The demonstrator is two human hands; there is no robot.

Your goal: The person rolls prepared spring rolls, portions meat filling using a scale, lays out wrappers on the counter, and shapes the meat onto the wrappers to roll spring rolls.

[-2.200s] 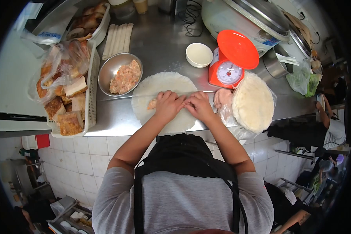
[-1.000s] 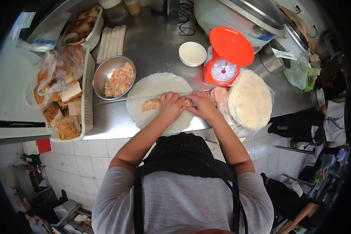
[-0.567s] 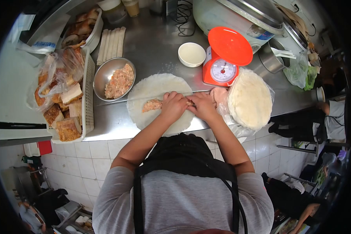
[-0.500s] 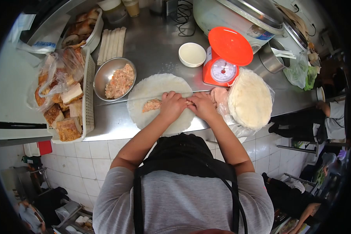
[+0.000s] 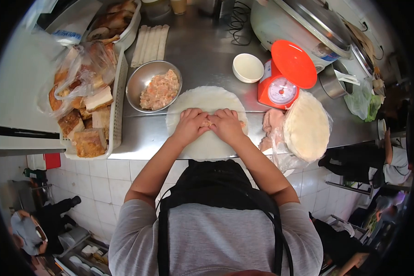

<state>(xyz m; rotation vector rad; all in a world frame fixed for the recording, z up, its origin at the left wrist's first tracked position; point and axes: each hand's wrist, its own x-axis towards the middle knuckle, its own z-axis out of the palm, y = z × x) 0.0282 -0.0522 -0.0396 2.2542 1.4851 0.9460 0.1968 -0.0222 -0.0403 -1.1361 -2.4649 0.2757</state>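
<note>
Chunks of browned meat (image 5: 89,143) fill a basket (image 5: 118,115) at the left edge of the bench (image 5: 202,55), partly covered by clear plastic. Pale rolls (image 5: 150,44) lie side by side, apparently grouped out of the way. The steel bowl (image 5: 139,82) of mince sits just beyond the flat round sheet (image 5: 207,95), probably for easy reach. On that sheet lies the filling (image 5: 207,123); the left hand (image 5: 191,125) and right hand (image 5: 227,125) curl narrowly around it, thumbs near, fingers far, perhaps to keep it in line. Past the white bowl (image 5: 248,68) and red scale (image 5: 282,90), stacked sheets (image 5: 307,126) rest close by, likely as supply. The blue print on the upper-left bag (image 5: 67,36), the dial figures and the blue label (image 5: 330,56) on the big pot are too small to read.
</note>
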